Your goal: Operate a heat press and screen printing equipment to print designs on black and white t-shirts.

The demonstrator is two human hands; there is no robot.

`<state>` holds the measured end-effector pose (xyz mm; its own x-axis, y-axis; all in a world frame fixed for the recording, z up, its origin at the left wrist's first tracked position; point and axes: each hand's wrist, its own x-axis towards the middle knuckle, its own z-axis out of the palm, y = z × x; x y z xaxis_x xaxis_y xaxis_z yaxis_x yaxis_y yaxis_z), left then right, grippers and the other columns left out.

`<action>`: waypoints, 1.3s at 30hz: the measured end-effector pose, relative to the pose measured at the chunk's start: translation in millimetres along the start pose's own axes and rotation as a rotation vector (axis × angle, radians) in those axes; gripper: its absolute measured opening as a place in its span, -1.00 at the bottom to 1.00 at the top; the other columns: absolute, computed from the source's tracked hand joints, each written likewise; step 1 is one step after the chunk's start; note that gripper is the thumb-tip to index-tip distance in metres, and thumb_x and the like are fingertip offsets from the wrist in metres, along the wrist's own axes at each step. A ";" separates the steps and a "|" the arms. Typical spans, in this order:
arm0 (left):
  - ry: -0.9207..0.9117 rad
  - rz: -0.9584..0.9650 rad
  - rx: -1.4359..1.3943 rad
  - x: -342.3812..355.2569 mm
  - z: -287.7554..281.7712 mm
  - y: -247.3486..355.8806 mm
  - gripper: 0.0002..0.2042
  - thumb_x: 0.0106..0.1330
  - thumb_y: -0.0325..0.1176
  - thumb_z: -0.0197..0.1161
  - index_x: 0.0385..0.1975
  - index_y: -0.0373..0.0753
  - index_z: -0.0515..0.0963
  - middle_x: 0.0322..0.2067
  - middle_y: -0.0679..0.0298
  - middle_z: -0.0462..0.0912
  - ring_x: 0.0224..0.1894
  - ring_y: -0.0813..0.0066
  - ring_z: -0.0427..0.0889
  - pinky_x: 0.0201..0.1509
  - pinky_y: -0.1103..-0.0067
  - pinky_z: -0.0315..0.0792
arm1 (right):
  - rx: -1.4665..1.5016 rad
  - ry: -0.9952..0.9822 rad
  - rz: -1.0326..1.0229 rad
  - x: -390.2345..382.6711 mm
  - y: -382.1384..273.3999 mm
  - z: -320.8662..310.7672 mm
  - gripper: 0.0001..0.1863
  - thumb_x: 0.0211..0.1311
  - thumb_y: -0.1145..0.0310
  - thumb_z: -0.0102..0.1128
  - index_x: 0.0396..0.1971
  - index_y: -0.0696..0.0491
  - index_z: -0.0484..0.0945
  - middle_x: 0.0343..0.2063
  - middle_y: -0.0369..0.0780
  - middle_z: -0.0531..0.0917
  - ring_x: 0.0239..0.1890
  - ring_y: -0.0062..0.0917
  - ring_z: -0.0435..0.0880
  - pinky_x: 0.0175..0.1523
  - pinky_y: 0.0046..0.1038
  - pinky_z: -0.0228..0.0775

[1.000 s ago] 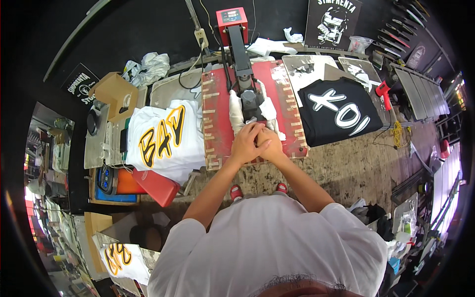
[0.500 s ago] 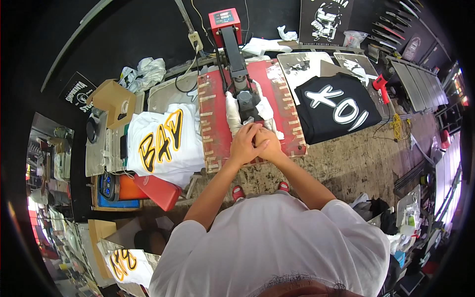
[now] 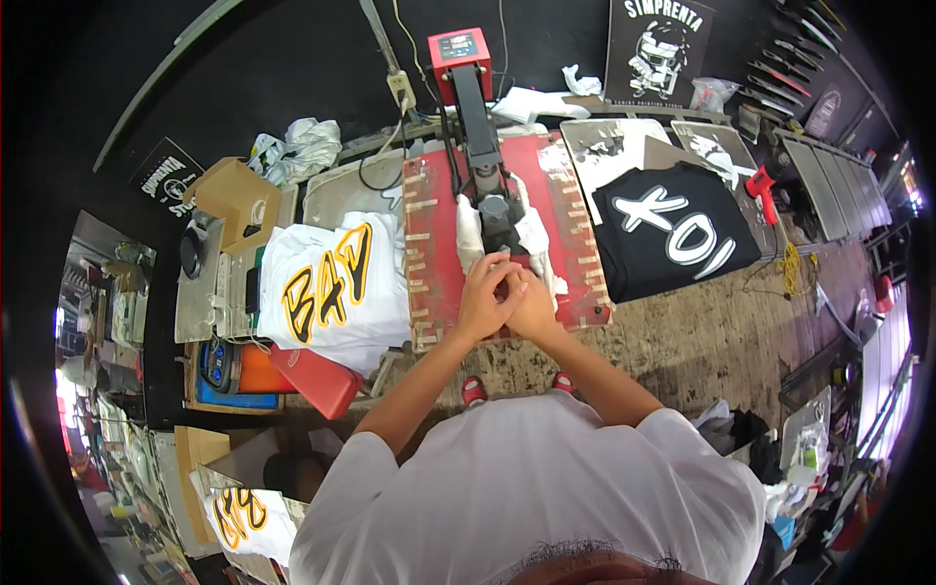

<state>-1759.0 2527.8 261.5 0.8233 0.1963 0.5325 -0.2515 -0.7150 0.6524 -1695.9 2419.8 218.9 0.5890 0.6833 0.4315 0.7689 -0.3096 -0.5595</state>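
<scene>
Before me stands a heat press with a red upper plate [image 3: 581, 263] edged in strips of tape. White cloth wrapping [image 3: 470, 239] covers both arms of its handle. Over the plate's near part, my left hand [image 3: 485, 304] and my right hand [image 3: 533, 307] meet, fingers bent and fingertips touching. A dark gap shows between the palms. Whether they grip anything beneath is hidden. To the left lies a white T-shirt [image 3: 380, 263] with black and orange lettering; to the right, a folded black T-shirt [image 3: 634, 258] with white lettering.
A red control box [image 3: 458, 54] tops the press at the back. An open cardboard box [image 3: 219, 190] stands at the left. A red heat gun [image 3: 763, 195] sits at the right, near a coiled yellow cord [image 3: 792, 268]. Another red padded arm [image 3: 327, 383] juts out lower left.
My left fingers lay across my right hand; now the fingertips meet and the gap between the palms is wider. The whole view has shifted slightly; the press and shirts stay put.
</scene>
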 end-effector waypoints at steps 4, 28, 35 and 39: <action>-0.088 0.175 0.177 67.4 -44.0 -13.9 -0.84 0.09 -0.32 0.36 -0.44 -0.25 0.57 -0.14 0.15 0.55 -0.05 0.18 0.49 0.06 0.31 0.33 | 0.061 0.025 0.168 -9.0 -20.0 4.2 -0.64 0.10 0.34 0.11 -0.09 0.11 0.38 -0.32 -0.04 0.51 -0.28 -0.09 0.53 -0.21 -0.08 0.35; 0.266 -0.191 1.258 684.8 -378.0 -128.2 0.01 -0.01 0.56 -0.10 0.30 -0.17 0.25 0.28 0.00 0.27 0.33 -0.12 0.17 0.37 0.12 0.02 | 0.107 -0.074 0.080 1.4 7.6 10.7 -0.62 -0.02 0.06 0.27 -0.37 0.06 0.47 -0.54 -0.14 0.54 -0.48 -0.28 0.58 -0.45 -0.28 0.44; 0.497 -0.031 1.040 592.0 -297.5 -88.0 -0.17 0.18 0.33 0.02 0.22 -0.33 0.33 0.23 -0.09 0.31 0.30 -0.17 0.19 0.36 0.14 0.07 | 0.030 -0.148 0.082 -12.7 18.0 20.0 -0.71 -0.12 0.26 0.20 -0.36 0.06 0.45 -0.54 -0.18 0.49 -0.46 -0.33 0.56 -0.40 -0.33 0.45; 0.314 0.189 0.702 391.8 -181.3 -133.4 -0.45 0.15 -0.08 0.37 0.00 -0.37 0.43 -0.04 0.05 0.55 -0.12 0.18 0.59 -0.04 0.40 0.45 | 0.053 -0.074 0.048 5.2 7.4 12.7 -0.56 -0.07 0.10 0.31 -0.30 0.11 0.47 -0.54 -0.18 0.49 -0.46 -0.33 0.55 -0.38 -0.31 0.45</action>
<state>-1495.1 2821.8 481.0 0.5899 0.1345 0.7962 0.0928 -0.9908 0.0986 -1690.3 2429.4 208.0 0.6035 0.7161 0.3508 0.7248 -0.3091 -0.6158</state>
